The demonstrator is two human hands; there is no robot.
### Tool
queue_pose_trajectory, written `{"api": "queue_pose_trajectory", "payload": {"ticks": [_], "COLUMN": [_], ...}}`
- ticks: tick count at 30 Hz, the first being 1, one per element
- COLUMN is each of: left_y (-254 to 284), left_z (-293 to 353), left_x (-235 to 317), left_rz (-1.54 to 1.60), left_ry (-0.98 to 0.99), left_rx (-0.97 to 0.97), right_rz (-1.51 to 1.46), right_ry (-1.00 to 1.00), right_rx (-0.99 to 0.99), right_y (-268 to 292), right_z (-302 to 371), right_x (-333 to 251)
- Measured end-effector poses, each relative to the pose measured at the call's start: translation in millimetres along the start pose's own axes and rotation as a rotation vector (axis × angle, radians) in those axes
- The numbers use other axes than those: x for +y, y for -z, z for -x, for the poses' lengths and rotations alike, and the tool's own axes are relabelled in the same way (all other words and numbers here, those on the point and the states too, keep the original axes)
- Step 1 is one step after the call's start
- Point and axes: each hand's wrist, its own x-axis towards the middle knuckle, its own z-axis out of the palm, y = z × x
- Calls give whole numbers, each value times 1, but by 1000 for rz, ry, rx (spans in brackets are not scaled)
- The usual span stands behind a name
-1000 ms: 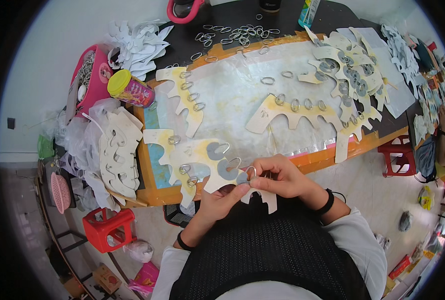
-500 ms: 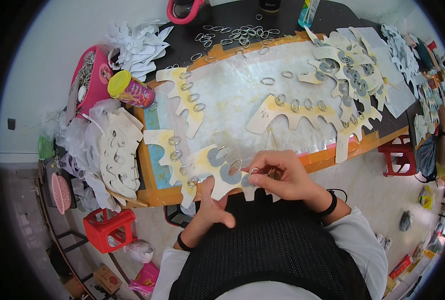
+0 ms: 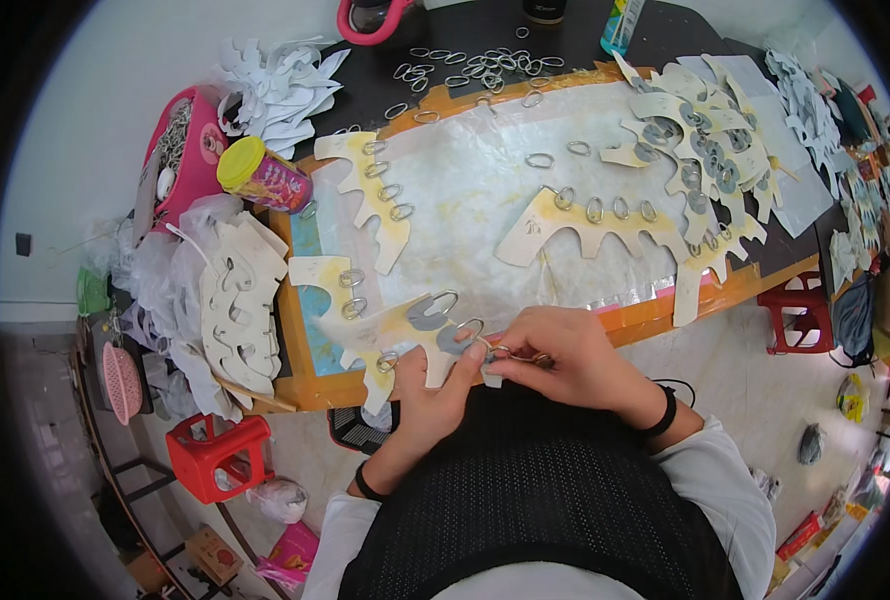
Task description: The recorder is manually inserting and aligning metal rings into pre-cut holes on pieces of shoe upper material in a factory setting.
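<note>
At the table's near edge, my left hand (image 3: 430, 400) grips a cream, scalloped strip (image 3: 390, 328) between thumb and fingers. Grey rounded patches (image 3: 455, 341) are on this strip, and oval metal rings (image 3: 446, 301) stand through some of them. My right hand (image 3: 570, 355), fingers pinched together, holds a metal ring (image 3: 537, 359) at the strip's right end, close beside my left thumb. Its fingers partly hide that end. Just left of the held strip lies another cream strip (image 3: 320, 270) with rings along its edge, partly overlapped.
More ringed strips (image 3: 365, 185) lie on the sheet-covered table (image 3: 455, 200). Loose rings (image 3: 485, 70) are scattered at the back. A patched pile (image 3: 715, 140) is at right; a yellow-lidded canister (image 3: 265, 175), pink bin (image 3: 190, 150) and white cutouts (image 3: 240, 310) stand left.
My left thumb has swung up from below and now presses on the strip next to my right fingertips. The strip has tilted slightly, and my right hand has barely shifted.
</note>
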Motion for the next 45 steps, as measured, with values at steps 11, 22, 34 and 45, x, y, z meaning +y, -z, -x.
{"api": "queue_pose_trajectory", "payload": {"ticks": [11, 22, 34, 45], "left_y": [-9, -10, -11, 16], "left_z": [0, 1, -5, -3], "left_x": [-19, -19, -14, -20], "left_rz": [294, 337, 485, 357], "left_ry": [-55, -86, 55, -73], "left_rx": [20, 23, 96, 14], "right_rz": [-295, -724, -690, -528], "right_ry": [-253, -475, -530, -477], "right_rx": [63, 56, -123, -203], "right_y": [-16, -21, -13, 6], "right_z": [6, 4, 5, 0], "right_x": [14, 19, 30, 33]}}
